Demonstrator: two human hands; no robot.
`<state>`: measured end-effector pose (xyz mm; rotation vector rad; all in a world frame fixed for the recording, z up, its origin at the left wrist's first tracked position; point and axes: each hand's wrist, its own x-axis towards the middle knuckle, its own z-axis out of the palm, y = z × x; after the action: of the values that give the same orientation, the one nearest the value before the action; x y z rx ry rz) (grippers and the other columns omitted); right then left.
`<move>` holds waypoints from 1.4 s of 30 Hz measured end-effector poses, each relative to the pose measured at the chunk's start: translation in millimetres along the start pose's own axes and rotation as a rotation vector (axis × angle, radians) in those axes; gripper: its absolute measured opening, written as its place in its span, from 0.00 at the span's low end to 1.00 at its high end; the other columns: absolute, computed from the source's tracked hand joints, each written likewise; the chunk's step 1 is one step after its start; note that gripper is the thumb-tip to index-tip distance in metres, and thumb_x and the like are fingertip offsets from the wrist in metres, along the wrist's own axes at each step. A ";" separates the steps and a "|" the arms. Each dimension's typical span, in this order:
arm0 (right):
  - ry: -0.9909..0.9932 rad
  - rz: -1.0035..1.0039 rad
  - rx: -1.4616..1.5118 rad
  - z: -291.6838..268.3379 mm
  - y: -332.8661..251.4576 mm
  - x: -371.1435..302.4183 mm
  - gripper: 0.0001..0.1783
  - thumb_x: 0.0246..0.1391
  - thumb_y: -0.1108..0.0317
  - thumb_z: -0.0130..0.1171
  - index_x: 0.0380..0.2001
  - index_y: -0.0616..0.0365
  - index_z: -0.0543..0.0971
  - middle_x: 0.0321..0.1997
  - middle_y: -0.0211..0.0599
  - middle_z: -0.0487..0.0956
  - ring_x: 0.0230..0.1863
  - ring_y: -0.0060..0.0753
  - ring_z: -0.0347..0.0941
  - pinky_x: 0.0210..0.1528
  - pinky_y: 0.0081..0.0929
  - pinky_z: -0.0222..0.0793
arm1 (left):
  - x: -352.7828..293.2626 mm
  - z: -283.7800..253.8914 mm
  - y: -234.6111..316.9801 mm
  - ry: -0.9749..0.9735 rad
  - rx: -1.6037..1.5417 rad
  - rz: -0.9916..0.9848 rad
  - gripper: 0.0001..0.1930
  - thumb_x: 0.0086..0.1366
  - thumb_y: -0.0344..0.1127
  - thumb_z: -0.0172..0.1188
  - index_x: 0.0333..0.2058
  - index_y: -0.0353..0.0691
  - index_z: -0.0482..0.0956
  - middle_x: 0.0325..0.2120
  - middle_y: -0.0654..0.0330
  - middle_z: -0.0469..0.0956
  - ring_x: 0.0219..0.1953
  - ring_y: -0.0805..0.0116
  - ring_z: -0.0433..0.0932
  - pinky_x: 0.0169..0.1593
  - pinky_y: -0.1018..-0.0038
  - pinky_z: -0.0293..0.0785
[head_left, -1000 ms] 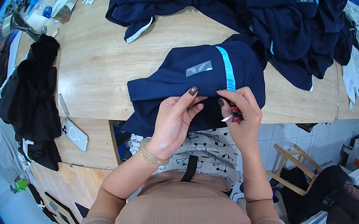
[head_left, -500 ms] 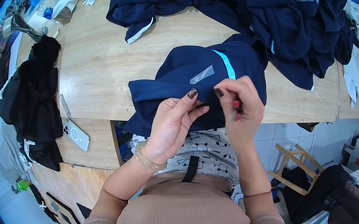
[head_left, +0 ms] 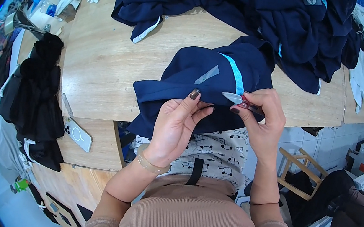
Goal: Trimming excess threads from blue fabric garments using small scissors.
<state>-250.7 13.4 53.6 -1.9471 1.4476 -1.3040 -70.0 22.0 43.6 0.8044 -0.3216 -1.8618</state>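
Note:
A navy blue garment with a light blue stripe and a grey printed mark lies at the table's near edge. My left hand pinches a folded edge of this garment, thumb on top and fingers beneath. In my right hand is a small pair of red-handled thread snips, blades pointing left across the cloth toward my left thumb. The snips' blades lie over the lower end of the stripe. Part of their handle is hidden by my fingers.
More navy garments are heaped at the far side of the wooden table. Black cloth hangs at the left, near a phone on a lower surface. A wooden stool stands on the floor to the right.
My right hand has moved right and slightly down, and the snips' blades now point out past my fingers. My left hand keeps its pinch on the cloth.

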 end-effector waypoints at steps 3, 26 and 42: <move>-0.001 -0.005 -0.003 3.9 -3.7 1.0 0.18 0.30 0.76 0.70 0.28 0.62 0.76 0.25 0.35 0.74 0.27 0.32 0.66 0.26 0.22 0.63 | -0.4 0.2 -0.2 -0.001 -0.001 0.002 0.12 0.66 0.37 0.52 0.37 0.34 0.77 0.37 0.57 0.78 0.40 0.71 0.76 0.47 0.75 0.74; -0.016 0.096 -0.062 15.7 -7.8 -2.8 0.13 0.35 0.84 0.58 0.29 0.62 0.75 0.23 0.36 0.66 0.21 0.29 0.62 0.23 0.22 0.58 | 4.7 -13.7 -6.9 0.099 -0.127 -0.009 0.07 0.65 0.31 0.52 0.33 0.33 0.74 0.36 0.56 0.77 0.41 0.67 0.76 0.53 0.70 0.71; -0.023 0.357 -0.158 2.3 26.9 -14.4 0.07 0.45 0.80 0.55 0.30 0.61 0.72 0.22 0.30 0.67 0.24 0.21 0.61 0.29 0.18 0.57 | -19.4 -39.2 46.2 0.197 -0.371 0.292 0.14 0.69 0.39 0.45 0.45 0.36 0.70 0.43 0.58 0.74 0.49 0.65 0.72 0.56 0.67 0.68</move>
<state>-263.7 15.2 25.9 -1.6836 1.8318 -1.0302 -6.6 25.0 47.6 0.6394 0.0332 -1.4949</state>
